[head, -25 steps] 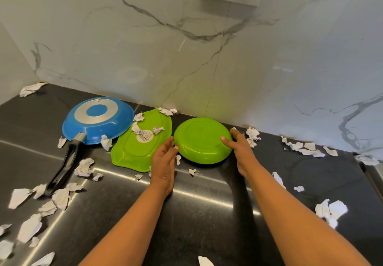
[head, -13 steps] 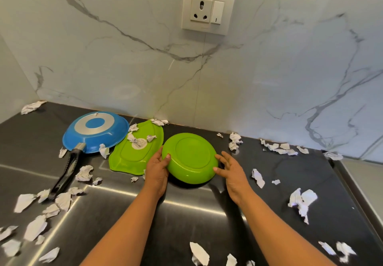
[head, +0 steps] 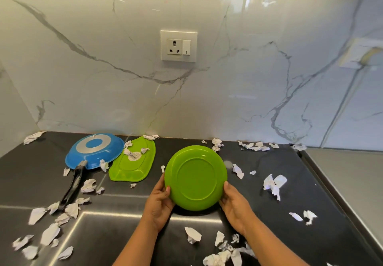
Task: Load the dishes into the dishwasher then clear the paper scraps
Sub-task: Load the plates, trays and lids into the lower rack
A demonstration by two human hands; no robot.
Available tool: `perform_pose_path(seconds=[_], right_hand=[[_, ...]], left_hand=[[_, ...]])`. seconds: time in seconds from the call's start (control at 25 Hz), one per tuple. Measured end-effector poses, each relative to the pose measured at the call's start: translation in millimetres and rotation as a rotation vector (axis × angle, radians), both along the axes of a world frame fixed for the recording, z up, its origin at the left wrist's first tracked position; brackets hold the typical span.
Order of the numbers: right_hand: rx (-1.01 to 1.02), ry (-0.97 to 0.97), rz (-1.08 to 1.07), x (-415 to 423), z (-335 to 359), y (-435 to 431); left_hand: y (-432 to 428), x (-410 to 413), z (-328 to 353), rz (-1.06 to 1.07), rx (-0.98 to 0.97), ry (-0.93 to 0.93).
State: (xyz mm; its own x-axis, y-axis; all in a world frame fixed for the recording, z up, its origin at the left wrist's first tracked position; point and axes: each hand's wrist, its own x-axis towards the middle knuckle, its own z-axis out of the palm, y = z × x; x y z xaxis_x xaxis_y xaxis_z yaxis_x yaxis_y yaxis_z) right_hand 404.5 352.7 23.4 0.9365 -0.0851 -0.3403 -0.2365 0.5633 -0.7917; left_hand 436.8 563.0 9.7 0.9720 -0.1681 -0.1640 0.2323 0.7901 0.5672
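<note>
The left hand (head: 159, 201) and right hand (head: 235, 205) grip the side edges of a round green plastic plate (head: 195, 177), tipped up, bottom facing us. Close by lie white paper scraps (head: 274, 182).

Plate (head: 195, 177): a second ago flat and upside down on desk (head: 124, 214), just beside tray (head: 132, 163); now raised off desk, tilted up, underside facing camera, shadow beneath it. Pulled nearer to person, gap opened between it and tray. Left hand (head: 159, 204): then fingers laid at plate's left edge; now gripping left rim, thumb over underside. Right hand (head: 235, 204): likewise gone from touching right edge to gripping right rim. Both hands drawn back toward body.
</note>
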Motion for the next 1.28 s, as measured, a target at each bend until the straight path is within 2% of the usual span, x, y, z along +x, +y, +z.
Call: perform_pose_path(seconds=[0.2, 0.36, 0.68, 1.08, 1.28], right_hand=[[0.046, 0.158, 0.045, -30, 6, -11], [0.165, 0.191, -0.03, -43, 15, -17], [0.238, 0.057, -0.246, -78, 49, -40], [0.224, -0.068, -0.675, -168, 62, -115], [0.26, -0.122, -0.784, -212, 56, -150]], left_hand=[[-16, -34, 12, -0.005, 0.091, 0.017], [-34, -48, 34, -0.046, 0.14, 0.086], [-81, -62, 81, -0.149, 0.203, 0.18], [-191, -102, 89, -0.537, 0.177, 0.203], [-231, -131, 89, -0.639, 0.2, 0.205]])
